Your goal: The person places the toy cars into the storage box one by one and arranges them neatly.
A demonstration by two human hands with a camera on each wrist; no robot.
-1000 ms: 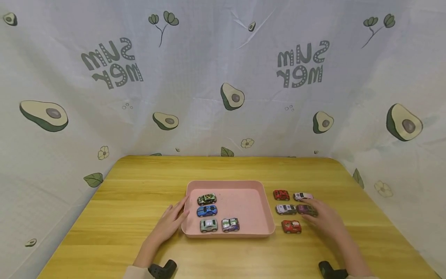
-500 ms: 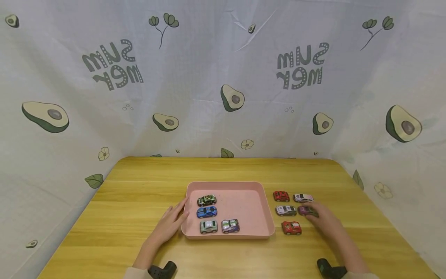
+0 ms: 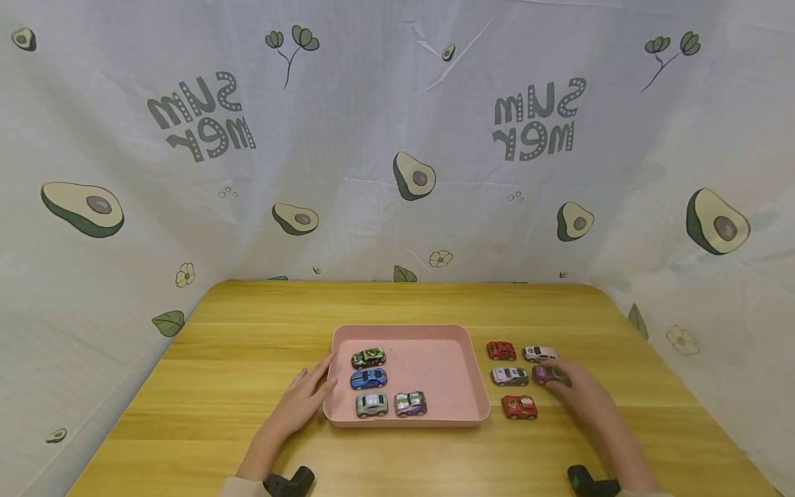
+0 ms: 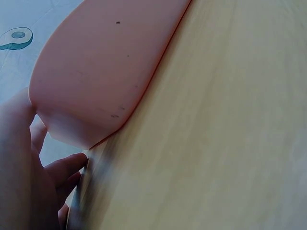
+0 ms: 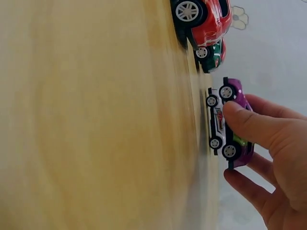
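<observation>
In the head view my left hand [image 3: 301, 400] rests against the left side of the pink tray [image 3: 444, 379], fingers relaxed, thumb and fingertips at the rim. The left wrist view shows the tray's outer wall [image 4: 110, 62] beside that hand [image 4: 33, 177]. To the right of the tray, my right hand [image 3: 580, 393] pinches a purple toy car [image 3: 546, 375] between thumb and fingers. In the right wrist view the thumb lies across the side of this purple toy car [image 5: 236, 93], and a white toy car [image 5: 217, 120] shows behind it.
Inside the tray sit a camouflage toy car [image 3: 369, 357], a blue one [image 3: 368, 378], a pale green one [image 3: 372, 404] and a white-and-purple one [image 3: 410, 404]. Around the right hand stand a silver car [image 3: 509, 376], a white car [image 3: 540, 353] and two red cars [image 3: 501, 351].
My right hand has closed on the purple toy car, which has shifted slightly right, leaving a gap to the silver car. The left hand stays at the tray.
</observation>
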